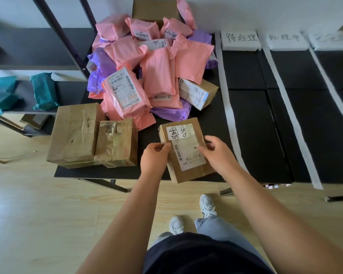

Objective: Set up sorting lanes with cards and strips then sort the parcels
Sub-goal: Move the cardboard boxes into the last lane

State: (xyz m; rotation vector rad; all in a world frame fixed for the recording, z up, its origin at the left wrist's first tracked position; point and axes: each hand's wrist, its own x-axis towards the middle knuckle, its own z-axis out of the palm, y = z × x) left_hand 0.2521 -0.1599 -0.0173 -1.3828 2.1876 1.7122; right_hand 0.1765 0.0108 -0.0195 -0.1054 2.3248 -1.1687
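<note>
Now cardboard parcel (186, 153) gripped between left hand (153, 155), right hand (218, 153) fingers.

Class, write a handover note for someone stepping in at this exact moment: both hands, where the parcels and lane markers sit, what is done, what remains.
Left hand and right hand grip the small brown box by its side edges over the black table.
Pile of pink and purple parcels plus two larger brown boxes sit left of the lanes.
Done: three white cards at the far end, white strips between lanes.
Left: place this box, then sort the pile; no parcel lies in a lane yet.
</note>
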